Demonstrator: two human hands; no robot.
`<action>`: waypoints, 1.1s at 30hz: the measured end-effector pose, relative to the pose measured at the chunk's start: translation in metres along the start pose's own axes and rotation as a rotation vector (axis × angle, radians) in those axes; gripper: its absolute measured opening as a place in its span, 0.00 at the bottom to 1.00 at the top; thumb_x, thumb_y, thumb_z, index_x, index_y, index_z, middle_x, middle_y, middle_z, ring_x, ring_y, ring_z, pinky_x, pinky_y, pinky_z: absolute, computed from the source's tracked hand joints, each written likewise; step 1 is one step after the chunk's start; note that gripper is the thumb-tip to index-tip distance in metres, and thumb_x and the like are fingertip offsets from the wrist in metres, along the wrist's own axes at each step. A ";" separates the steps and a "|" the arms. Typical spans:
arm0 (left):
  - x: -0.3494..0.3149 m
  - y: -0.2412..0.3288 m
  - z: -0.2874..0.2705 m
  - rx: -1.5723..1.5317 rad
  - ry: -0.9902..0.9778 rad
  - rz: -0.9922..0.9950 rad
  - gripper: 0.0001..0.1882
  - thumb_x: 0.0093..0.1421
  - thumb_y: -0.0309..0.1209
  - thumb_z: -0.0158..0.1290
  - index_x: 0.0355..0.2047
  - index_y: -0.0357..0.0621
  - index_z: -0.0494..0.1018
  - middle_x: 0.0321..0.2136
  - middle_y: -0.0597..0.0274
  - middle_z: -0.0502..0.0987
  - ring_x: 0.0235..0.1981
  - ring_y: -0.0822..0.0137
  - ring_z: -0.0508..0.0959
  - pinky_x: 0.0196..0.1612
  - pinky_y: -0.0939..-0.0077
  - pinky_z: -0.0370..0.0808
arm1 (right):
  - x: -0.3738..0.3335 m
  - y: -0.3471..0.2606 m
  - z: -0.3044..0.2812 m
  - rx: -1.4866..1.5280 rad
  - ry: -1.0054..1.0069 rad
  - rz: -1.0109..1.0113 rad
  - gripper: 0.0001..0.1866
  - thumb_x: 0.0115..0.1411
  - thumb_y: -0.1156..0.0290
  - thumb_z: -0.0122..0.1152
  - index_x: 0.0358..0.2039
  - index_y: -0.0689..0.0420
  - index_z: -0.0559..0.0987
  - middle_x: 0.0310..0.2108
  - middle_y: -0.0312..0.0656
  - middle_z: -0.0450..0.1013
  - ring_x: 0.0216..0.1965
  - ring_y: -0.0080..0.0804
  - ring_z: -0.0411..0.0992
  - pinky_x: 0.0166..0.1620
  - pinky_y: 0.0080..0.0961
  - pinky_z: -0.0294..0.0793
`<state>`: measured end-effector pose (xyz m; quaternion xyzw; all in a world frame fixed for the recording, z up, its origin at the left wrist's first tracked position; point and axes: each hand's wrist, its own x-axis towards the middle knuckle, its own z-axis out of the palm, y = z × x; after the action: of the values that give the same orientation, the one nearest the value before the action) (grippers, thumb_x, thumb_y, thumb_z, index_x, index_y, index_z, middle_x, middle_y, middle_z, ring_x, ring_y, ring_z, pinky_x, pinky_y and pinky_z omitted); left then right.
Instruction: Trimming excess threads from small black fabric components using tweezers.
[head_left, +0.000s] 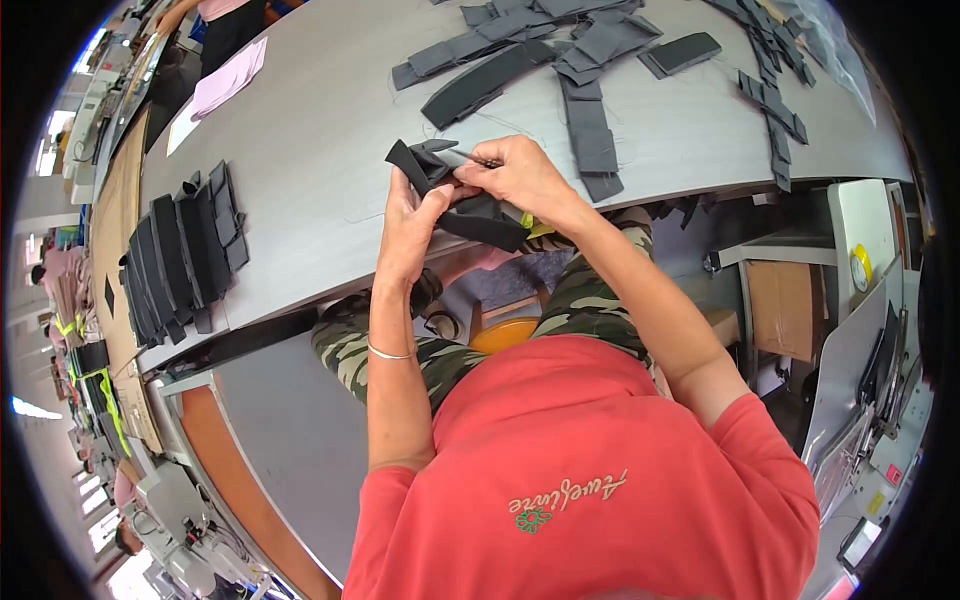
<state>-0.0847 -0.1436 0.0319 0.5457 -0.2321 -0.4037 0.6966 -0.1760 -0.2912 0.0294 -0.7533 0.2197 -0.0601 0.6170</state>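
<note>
Now | left hand (410, 225), right hand (520, 175) | one black strap piece (455, 195) pinched

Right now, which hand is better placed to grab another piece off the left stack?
Left, probably. The left hand is nearer the stack of dark fabric pieces; the right hand pinches the held dark fabric piece.

Both hands' grip, left hand (410, 225) and right hand (520, 175), on a dark fabric strap (470, 222) above grey table (320, 150).

Both hands raised together, left hand (410, 225) and right hand (520, 175) fingers pinched.
</note>
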 end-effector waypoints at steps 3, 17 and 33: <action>-0.003 -0.004 -0.004 0.044 0.011 -0.004 0.24 0.58 0.21 0.48 0.54 0.37 0.55 0.46 0.50 0.72 0.44 0.58 0.78 0.50 0.68 0.75 | -0.006 -0.001 0.000 0.461 -0.098 -0.033 0.11 0.59 0.65 0.61 0.35 0.61 0.80 0.24 0.31 0.74 0.28 0.15 0.67 0.33 0.15 0.66; -0.007 0.003 0.013 0.074 0.027 0.025 0.26 0.54 0.22 0.42 0.55 0.35 0.54 0.48 0.40 0.70 0.48 0.52 0.76 0.54 0.61 0.71 | -0.055 -0.014 -0.074 -0.416 0.228 -0.319 0.09 0.60 0.68 0.55 0.40 0.51 0.80 0.31 0.36 0.75 0.33 0.31 0.74 0.39 0.24 0.72; -0.002 0.005 0.021 0.185 0.007 -0.006 0.19 0.55 0.20 0.44 0.47 0.35 0.56 0.42 0.44 0.75 0.44 0.60 0.77 0.48 0.66 0.74 | -0.039 0.004 -0.046 -0.763 0.002 -0.506 0.06 0.54 0.68 0.61 0.32 0.52 0.81 0.29 0.36 0.77 0.34 0.39 0.72 0.40 0.35 0.69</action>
<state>-0.1005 -0.1536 0.0429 0.6096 -0.2644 -0.3810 0.6429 -0.2286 -0.3171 0.0431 -0.9566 0.0360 -0.1244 0.2610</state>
